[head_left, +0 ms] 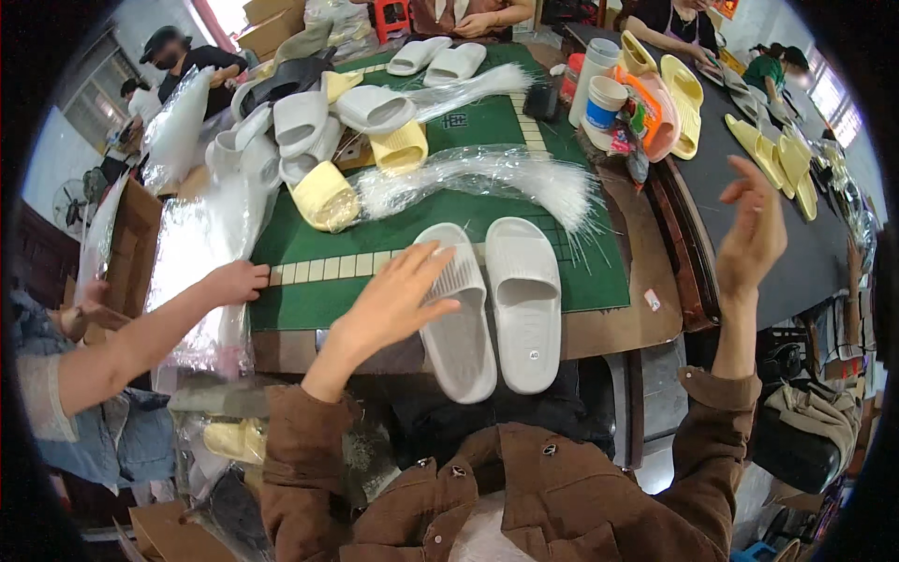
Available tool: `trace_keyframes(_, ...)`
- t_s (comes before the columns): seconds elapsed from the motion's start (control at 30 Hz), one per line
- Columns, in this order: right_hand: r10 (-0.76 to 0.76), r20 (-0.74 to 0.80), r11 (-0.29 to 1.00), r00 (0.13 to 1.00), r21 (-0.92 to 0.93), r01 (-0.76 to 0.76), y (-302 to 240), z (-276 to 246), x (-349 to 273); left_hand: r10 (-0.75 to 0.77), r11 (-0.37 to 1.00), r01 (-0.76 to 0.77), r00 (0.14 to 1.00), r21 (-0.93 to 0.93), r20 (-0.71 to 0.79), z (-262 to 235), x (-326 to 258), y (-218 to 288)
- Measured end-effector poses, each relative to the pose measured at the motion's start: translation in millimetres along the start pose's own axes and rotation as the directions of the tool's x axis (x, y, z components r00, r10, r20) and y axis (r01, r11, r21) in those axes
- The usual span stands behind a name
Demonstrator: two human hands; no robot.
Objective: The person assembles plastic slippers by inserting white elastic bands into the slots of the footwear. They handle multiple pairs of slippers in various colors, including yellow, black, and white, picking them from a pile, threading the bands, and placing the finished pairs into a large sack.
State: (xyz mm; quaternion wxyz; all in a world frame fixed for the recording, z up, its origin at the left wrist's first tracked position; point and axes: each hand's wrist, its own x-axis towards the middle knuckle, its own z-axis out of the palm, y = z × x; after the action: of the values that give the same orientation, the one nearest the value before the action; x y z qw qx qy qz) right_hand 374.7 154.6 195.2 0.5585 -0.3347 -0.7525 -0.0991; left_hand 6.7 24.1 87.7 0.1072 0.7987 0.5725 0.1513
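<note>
Two light grey slide sandals lie side by side at the table's near edge, toes pointing away from me. My left hand (398, 290) rests with spread fingers at the upper left side of the left sandal (459, 347), thumb over its strap. The right sandal (526, 309) has a small round white sticker on its insole, and neither hand touches it. My right hand (754, 229) is raised over the right side, fingers apart, holding nothing. Beyond the sandals lies a bundle of clear plastic fasteners (487, 183) in a film sleeve.
A pile of grey slides (304, 122) and yellow slides (323, 197) covers the far left of the green mat (375, 234). A co-worker's hand (239, 281) touches clear plastic bags (197, 309). Cups (604, 98) stand far right, near more yellow slides (681, 103).
</note>
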Motion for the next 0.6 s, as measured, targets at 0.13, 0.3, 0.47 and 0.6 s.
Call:
trace_keyframes(0.13, -0.007, 0.285, 1.0, 0.958, 0.03, -0.001, 3, 43, -28, 0.018, 0.995, -0.021, 0.999, 0.096, 0.031, 30, 18, 22)
trace_keyframes(0.3, -0.03, 0.702, 0.967, 0.711, 0.201, -0.157, -18, 86, -84, 0.068, 0.983, -0.047, 0.991, 0.178, -0.113, 59, 32, 27)
trace_keyframes(0.47, 0.067, 0.73, 0.98, 0.68, 0.078, -0.18, -27, 106, -137, 0.117, 0.985, -0.08, 0.96, 0.15, -0.256, 68, 41, 37)
trace_keyframes(0.6, 0.146, 0.733, 0.956, 0.665, 0.069, -0.285, -37, 109, -150, 0.056, 0.989, -0.008, 0.944, 0.147, -0.326, 78, 38, 42)
